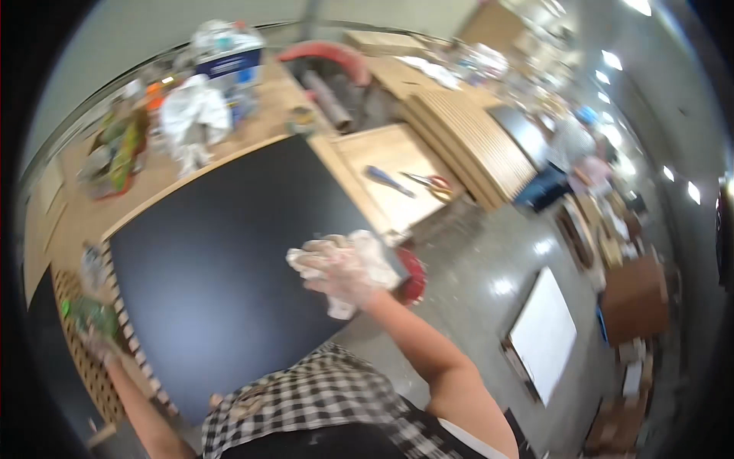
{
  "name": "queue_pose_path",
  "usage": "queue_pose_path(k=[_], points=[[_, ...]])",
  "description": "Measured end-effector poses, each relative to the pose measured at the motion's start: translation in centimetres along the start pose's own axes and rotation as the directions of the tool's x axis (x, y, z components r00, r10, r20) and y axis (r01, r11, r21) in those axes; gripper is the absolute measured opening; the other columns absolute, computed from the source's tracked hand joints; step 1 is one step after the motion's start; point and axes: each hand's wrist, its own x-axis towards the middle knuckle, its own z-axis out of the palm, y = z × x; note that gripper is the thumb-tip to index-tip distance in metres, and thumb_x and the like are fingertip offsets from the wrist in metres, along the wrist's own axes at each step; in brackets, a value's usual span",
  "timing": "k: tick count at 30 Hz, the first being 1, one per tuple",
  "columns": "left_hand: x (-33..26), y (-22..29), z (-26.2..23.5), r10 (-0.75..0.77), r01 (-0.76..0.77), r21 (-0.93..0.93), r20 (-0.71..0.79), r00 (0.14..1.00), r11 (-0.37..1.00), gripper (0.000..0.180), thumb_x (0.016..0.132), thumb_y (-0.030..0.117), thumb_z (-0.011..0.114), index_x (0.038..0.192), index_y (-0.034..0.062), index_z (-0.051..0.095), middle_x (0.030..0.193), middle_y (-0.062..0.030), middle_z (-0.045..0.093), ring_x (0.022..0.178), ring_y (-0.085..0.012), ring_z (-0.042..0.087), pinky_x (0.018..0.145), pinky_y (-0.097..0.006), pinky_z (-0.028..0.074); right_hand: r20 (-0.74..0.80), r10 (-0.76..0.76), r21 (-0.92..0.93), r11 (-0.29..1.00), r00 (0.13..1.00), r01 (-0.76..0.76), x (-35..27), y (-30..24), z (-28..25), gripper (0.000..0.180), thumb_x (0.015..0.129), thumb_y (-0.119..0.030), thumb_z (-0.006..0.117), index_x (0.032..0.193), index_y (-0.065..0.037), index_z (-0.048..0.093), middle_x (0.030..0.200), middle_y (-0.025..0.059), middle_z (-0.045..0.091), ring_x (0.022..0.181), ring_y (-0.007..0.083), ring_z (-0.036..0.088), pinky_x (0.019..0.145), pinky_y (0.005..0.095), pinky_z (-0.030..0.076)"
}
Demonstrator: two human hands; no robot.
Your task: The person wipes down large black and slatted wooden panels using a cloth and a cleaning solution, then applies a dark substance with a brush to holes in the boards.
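Note:
My right hand, in a thin clear plastic glove, presses a crumpled white cloth against the right edge of a large black panel that lies flat on the wooden workbench. My left hand is at the panel's lower left corner, blurred. It grips a small green and clear object whose kind I cannot make out. A slatted wooden strip runs along the panel's left side.
The wooden bench behind holds white plastic bags, a blue box and coloured clutter. Scissors and a blue tool lie on a board to the right. Stacked slatted panels, a white board on the floor, and a distant person.

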Motion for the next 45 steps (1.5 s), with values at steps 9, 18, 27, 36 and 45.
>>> queue_pose_path(k=[9, 18, 27, 36, 45], points=[[7.9, -1.6, -1.9, 0.437, -0.349, 0.928, 0.368, 0.821, -0.126, 0.043, 0.101, 0.013, 0.044, 0.144, 0.009, 0.041, 0.143, -0.0153, 0.044, 0.127, -0.0248, 0.046, 0.11, -0.034, 0.038, -0.008, 0.171, 0.104, 0.98, 0.985, -0.169, -0.7, 1.4, -1.2, 0.026, 0.087, -0.018, 0.059, 0.111, -0.019, 0.067, 0.102, 0.0041, 0.065, 0.092, 0.0283, 0.056, 0.084, 0.0399, 0.047], [-4.8, 15.8, 21.5, 0.19, -0.471, 0.457, 0.535, 0.823, 0.754, 0.041, 0.098, 0.021, 0.055, 0.132, -0.0012, 0.052, 0.124, -0.0116, 0.06, 0.109, -0.0184, 0.058, 0.095, -0.03, 0.046, -0.015, 0.396, 0.854, 0.483, 0.918, -0.194, 0.0, 6.6, -1.1, 0.024, 0.087, -0.016, 0.065, 0.109, -0.008, 0.069, 0.096, 0.0064, 0.07, 0.091, 0.0229, 0.065, 0.081, 0.0342, 0.051], [-28.7, 13.5, 52.4, -0.228, -0.658, 0.491, 0.865, 0.447, 0.571, 0.029, 0.069, -0.002, 0.074, 0.094, 0.0018, 0.062, 0.089, -0.0097, 0.062, 0.087, -0.021, 0.062, 0.077, -0.035, 0.05, 0.177, 0.675, 0.984, -0.136, 0.716, -0.115, -1.5, 13.8, -10.2, 0.021, 0.094, -0.009, 0.061, 0.114, 0.0, 0.062, 0.097, 0.007, 0.066, 0.077, 0.0118, 0.064, 0.064, 0.0238, 0.055], [-34.2, 13.2, 60.8, -0.355, -0.929, 0.184, 0.933, 0.063, 0.321, 0.017, 0.079, 0.022, 0.068, 0.084, 0.0068, 0.061, 0.083, -0.0094, 0.064, 0.079, -0.0298, 0.065, 0.067, -0.038, 0.051, 0.152, 0.707, 0.988, -0.133, 0.69, -0.081, -1.3, 11.6, -9.9, 0.022, 0.092, -0.007, 0.063, 0.112, 0.004, 0.063, 0.102, 0.0058, 0.065, 0.088, 0.0098, 0.06, 0.077, 0.0223, 0.048], [-34.8, 14.7, 65.3, -0.613, -0.986, -0.162, 0.776, -0.149, 0.035, 0.012, 0.073, 0.017, 0.063, 0.066, 0.011, 0.069, 0.065, -0.0073, 0.067, 0.064, -0.0266, 0.068, 0.052, -0.038, 0.051, 0.217, 0.82, 0.972, -0.229, 0.53, -0.043, -1.3, 7.3, -8.9, 0.02, 0.1, -0.016, 0.051, 0.111, -0.003, 0.061, 0.085, -0.0019, 0.054, 0.073, 0.0045, 0.048, 0.062, 0.0204, 0.039]])
